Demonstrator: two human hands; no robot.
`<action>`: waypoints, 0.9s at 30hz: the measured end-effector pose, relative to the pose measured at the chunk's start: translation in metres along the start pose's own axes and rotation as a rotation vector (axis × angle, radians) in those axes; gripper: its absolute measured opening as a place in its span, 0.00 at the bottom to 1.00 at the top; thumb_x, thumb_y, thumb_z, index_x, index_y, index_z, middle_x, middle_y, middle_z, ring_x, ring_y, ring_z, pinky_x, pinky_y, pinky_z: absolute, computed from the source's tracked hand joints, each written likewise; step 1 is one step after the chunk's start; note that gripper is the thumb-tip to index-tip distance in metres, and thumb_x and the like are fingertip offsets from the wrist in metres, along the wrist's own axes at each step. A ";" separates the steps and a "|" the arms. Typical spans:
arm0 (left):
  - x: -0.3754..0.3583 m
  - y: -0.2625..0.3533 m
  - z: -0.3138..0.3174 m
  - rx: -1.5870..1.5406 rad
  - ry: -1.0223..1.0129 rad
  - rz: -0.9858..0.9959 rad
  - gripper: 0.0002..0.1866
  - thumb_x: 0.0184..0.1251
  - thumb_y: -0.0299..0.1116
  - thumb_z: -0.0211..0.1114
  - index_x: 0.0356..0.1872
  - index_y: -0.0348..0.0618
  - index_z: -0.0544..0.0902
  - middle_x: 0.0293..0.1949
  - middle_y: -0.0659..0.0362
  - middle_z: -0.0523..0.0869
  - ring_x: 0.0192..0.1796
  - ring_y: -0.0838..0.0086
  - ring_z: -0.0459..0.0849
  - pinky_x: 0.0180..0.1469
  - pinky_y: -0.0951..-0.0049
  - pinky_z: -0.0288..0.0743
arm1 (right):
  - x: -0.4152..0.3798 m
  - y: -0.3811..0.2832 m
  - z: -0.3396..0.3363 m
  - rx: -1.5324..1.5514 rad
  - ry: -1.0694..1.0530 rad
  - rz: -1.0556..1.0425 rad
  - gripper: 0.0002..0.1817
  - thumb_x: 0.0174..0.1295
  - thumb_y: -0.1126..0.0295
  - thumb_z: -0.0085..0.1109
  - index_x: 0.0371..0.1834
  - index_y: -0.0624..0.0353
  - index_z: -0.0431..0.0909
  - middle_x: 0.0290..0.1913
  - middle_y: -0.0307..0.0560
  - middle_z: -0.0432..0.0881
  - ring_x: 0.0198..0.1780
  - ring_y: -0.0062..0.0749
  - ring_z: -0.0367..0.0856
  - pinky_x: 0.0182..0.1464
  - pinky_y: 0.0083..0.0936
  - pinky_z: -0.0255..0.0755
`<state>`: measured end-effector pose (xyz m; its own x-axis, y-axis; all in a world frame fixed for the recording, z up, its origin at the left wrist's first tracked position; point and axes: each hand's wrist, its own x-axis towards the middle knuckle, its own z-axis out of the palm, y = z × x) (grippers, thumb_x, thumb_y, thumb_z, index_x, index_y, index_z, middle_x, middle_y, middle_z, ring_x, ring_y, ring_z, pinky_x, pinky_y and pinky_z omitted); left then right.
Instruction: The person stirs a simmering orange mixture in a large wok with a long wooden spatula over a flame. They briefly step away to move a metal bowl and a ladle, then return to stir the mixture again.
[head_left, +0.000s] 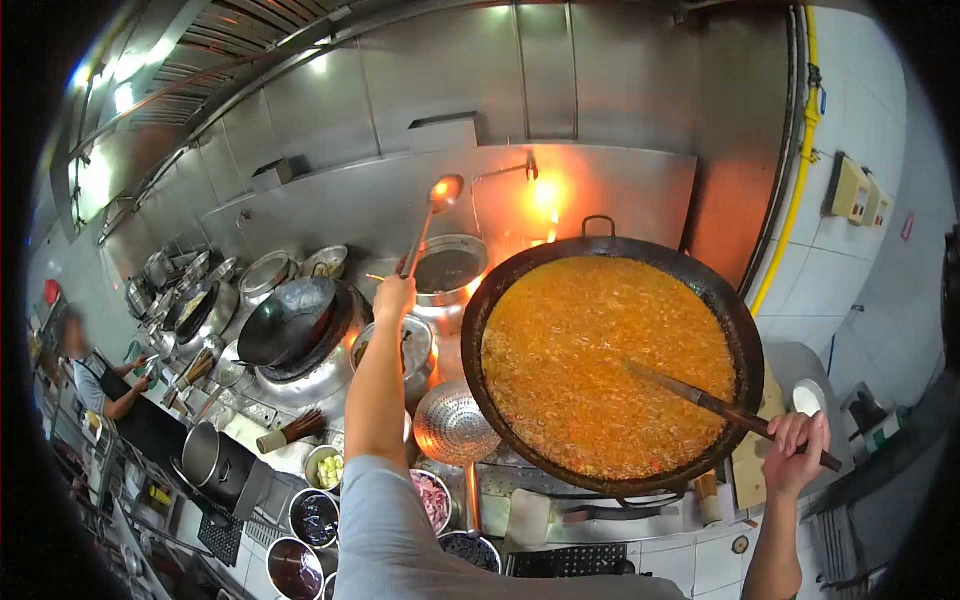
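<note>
A large black wok full of bubbling orange-brown stew stands on the stove in front of me. My right hand, at the wok's lower right, is closed around a long-handled stirring tool. Its far end is sunk in the stew, so the head's shape is hidden. Raised left of the wok, my left hand grips a metal ladle, bowl upward. Behind that hand sits a round metal pot of dark liquid. A perforated strainer lies between my left arm and the wok.
Flames flare behind the wok. An empty second wok sits on the burner to the left. Ingredient bowls, including one of pink pieces, line the near side. A co-worker stands far left. A yellow pipe runs down the right wall.
</note>
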<state>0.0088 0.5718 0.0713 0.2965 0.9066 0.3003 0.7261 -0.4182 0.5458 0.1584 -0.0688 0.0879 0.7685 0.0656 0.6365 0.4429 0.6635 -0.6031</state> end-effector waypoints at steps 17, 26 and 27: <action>0.047 -0.003 0.094 -0.983 -0.660 -0.714 0.09 0.65 0.21 0.49 0.23 0.39 0.73 0.17 0.57 0.73 0.16 0.70 0.72 0.18 0.71 0.69 | 0.001 0.003 0.016 -0.050 -0.031 -0.003 0.21 0.76 0.63 0.42 0.20 0.52 0.59 0.11 0.37 0.56 0.15 0.25 0.56 0.31 0.29 0.66; 0.042 0.008 0.070 -1.293 -0.885 -0.771 0.12 0.78 0.35 0.45 0.33 0.41 0.69 0.21 0.63 0.75 0.19 0.79 0.74 0.21 0.79 0.70 | 0.005 0.012 0.003 -0.024 0.032 0.022 0.21 0.77 0.62 0.42 0.21 0.52 0.59 0.12 0.37 0.56 0.16 0.23 0.55 0.32 0.28 0.65; 0.038 0.011 0.068 -1.280 -0.870 -0.726 0.12 0.78 0.35 0.45 0.34 0.41 0.69 0.21 0.63 0.75 0.20 0.80 0.75 0.20 0.79 0.70 | 0.006 0.012 0.003 -0.028 0.026 0.023 0.21 0.77 0.62 0.42 0.21 0.52 0.59 0.12 0.37 0.56 0.16 0.24 0.55 0.32 0.28 0.65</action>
<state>0.0705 0.6055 0.0358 0.6948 0.4965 -0.5204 0.0595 0.6814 0.7295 0.1671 -0.0587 0.0864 0.7899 0.0610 0.6102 0.4376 0.6410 -0.6306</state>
